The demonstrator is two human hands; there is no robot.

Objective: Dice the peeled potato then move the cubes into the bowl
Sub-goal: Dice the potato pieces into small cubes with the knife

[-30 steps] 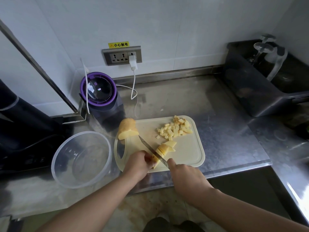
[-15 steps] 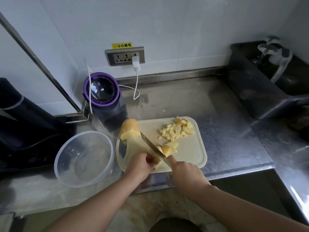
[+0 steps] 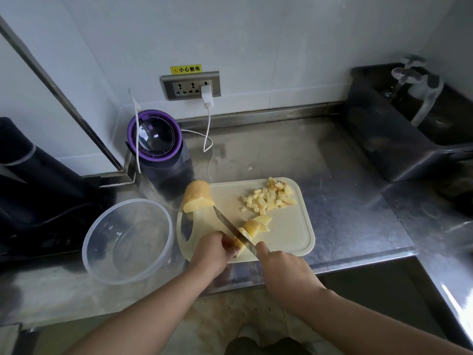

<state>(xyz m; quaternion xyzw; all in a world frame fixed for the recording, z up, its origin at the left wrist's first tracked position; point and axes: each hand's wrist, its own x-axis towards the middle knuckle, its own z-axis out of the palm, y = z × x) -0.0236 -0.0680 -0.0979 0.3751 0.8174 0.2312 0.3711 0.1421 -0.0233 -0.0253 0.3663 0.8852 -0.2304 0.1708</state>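
A cream cutting board (image 3: 294,234) lies on the steel counter. My right hand (image 3: 284,270) grips the knife (image 3: 230,228), whose blade runs up-left across a potato piece (image 3: 252,228) near the board's front edge. My left hand (image 3: 213,253) holds that piece with curled fingers just left of the blade. Cut slices (image 3: 263,221) lie right of the blade. A pile of several potato cubes (image 3: 271,197) sits at the board's far right. A large potato chunk (image 3: 197,196) rests on the board's far left corner. The clear plastic bowl (image 3: 102,260) stands left of the board, with nothing in it.
A purple-rimmed appliance (image 3: 156,142) stands behind the board, its white cable (image 3: 208,129) plugged into the wall socket. A dark appliance (image 3: 33,185) fills the left. A dark bin (image 3: 389,139) with glassware sits at the right. The counter's front edge runs just below the board.
The knife blade has shifted slightly across the potato piece as another cut is made; both hands stay at the board's front edge. The camera view shifted a little.
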